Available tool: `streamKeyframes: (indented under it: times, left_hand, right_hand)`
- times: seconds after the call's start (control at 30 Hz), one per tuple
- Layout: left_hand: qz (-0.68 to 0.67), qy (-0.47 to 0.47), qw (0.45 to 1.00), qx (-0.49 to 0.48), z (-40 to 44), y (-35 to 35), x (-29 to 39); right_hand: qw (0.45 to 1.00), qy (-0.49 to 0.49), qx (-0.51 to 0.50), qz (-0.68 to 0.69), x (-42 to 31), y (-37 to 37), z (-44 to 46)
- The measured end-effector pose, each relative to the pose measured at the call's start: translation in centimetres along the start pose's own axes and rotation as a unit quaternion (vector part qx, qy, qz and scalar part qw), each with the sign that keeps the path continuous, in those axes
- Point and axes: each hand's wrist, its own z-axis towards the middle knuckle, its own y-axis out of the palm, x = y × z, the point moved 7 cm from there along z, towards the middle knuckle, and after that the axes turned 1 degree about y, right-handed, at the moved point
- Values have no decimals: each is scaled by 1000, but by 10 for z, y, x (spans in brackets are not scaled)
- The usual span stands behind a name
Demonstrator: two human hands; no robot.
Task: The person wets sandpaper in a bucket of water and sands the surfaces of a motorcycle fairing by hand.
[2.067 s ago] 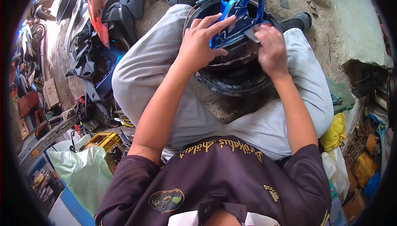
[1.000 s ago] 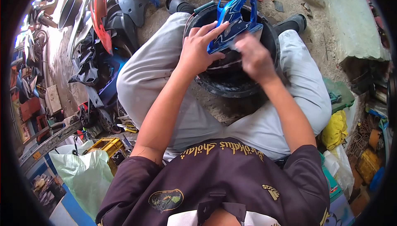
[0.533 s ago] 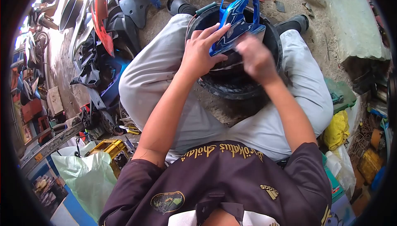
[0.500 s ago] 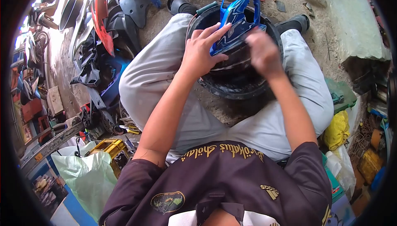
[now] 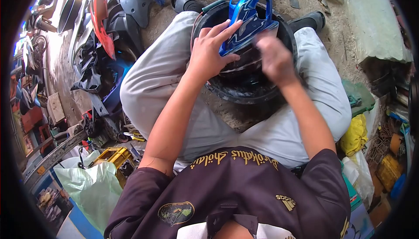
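A glossy blue panel with white streaks (image 5: 247,20) leans over a round black tub (image 5: 244,97) between my legs. My left hand (image 5: 211,51) grips the panel's left edge, fingers on its face and thumb below. Blurred by motion, my right hand (image 5: 275,57) is closed at the panel's lower right edge. Whatever its fingers hold is hidden in this view. Dark contents show inside the tub, below the panel.
Black and grey panels and a red panel (image 5: 100,20) lie at the upper left. A yellow crate (image 5: 112,155) and a pale green sack (image 5: 89,184) are at the lower left. On the right are a yellow bag (image 5: 354,136) and a concrete ledge (image 5: 371,20).
My right hand has moved back and forth along the panel's lower right edge; a greyish piece showed in its fingers earlier. My left hand keeps its grip.
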Motion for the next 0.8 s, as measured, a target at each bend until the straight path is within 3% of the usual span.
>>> streamKeyframes:
  times: [0.07, 0.23, 0.37, 0.43, 0.53, 0.67, 0.8]
  left_hand:
    - [4, -5, 1000, -4, -3, 1, -3]
    - [-13, -6, 1000, -12, -7, 2, -6]
    - [-9, 7, 1000, -4, -5, 1, -6]
    - [2, 8, 1000, -3, -8, 0, -6]
    - [-7, 3, 1000, -6, -6, 2, -5]
    - [14, 13, 1000, -8, -7, 2, -7]
    - [18, 15, 1000, -6, -7, 4, -6]
  right_hand:
    - [998, -55, -20, 22, -31, 9, -2]
    - [997, 65, 37, -19, 41, -17, 10]
    - [999, -43, -6, 16, -23, 8, -5]
    - [998, -61, 3, -5, -14, 6, -6]
    - [991, 115, 57, -24, 43, -13, -3]
    - [1000, -26, 8, 4, -11, 8, -12]
    - [997, 63, 42, -21, 30, -10, 1]
